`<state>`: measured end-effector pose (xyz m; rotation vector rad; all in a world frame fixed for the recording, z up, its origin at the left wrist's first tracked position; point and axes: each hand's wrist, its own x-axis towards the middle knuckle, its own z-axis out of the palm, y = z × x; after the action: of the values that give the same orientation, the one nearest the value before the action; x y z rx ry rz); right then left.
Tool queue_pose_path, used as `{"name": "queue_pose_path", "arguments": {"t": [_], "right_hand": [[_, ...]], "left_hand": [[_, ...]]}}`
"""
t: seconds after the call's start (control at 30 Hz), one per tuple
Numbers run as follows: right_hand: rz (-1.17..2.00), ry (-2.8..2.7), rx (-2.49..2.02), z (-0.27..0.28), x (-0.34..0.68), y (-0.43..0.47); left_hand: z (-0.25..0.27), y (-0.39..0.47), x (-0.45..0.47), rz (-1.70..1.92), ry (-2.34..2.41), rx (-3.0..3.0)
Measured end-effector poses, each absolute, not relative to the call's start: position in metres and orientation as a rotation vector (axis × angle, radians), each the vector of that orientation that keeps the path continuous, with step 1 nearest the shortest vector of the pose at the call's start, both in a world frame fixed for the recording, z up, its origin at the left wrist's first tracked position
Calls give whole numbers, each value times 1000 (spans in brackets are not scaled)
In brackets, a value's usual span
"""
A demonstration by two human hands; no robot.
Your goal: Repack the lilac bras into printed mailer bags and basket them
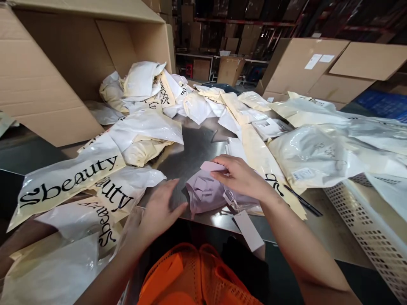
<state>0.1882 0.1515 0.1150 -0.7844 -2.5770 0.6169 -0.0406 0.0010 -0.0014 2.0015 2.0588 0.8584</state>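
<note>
A lilac garment [203, 195] lies bunched on the metal table before me. A thin strap and a pale hang tag [249, 231] trail from it over the table's front edge. My right hand [240, 176] rests over the garment, thumb and fingers closed on a small flat lilac piece [212, 166]; whether that piece belongs to the garment I cannot tell. Just left of the garment is my left hand [163, 207], slightly blurred, holding nothing, its thumb and fingers apart. Close by on the left lie clear and cream plastic bags [73, 178] lettered "Sbeauty".
A large open carton [57, 76] with bags spilling from its mouth stands back left. More filled bags [314, 152] cover the right side, beside a white perforated basket [365, 228] and a black pen [303, 201]. Another carton [305, 63] stands behind. White cards [235, 148] lie beyond my right hand.
</note>
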Motion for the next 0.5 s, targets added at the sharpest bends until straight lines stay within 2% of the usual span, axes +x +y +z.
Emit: {"name": "queue_pose_path", "arguments": {"t": [0.13, 0.23, 0.37, 0.5], "right_hand": [[407, -2408, -866, 130, 229, 139], [341, -2082, -1001, 137, 278, 133], [457, -1457, -1112, 148, 339, 128], [229, -1193, -974, 163, 382, 133]], "left_hand": [[-10, 88, 24, 639, 1924, 2165], [-11, 105, 30, 647, 1912, 2156], [12, 92, -19, 829, 1949, 2062], [50, 73, -83, 1140, 2301, 1844]]}}
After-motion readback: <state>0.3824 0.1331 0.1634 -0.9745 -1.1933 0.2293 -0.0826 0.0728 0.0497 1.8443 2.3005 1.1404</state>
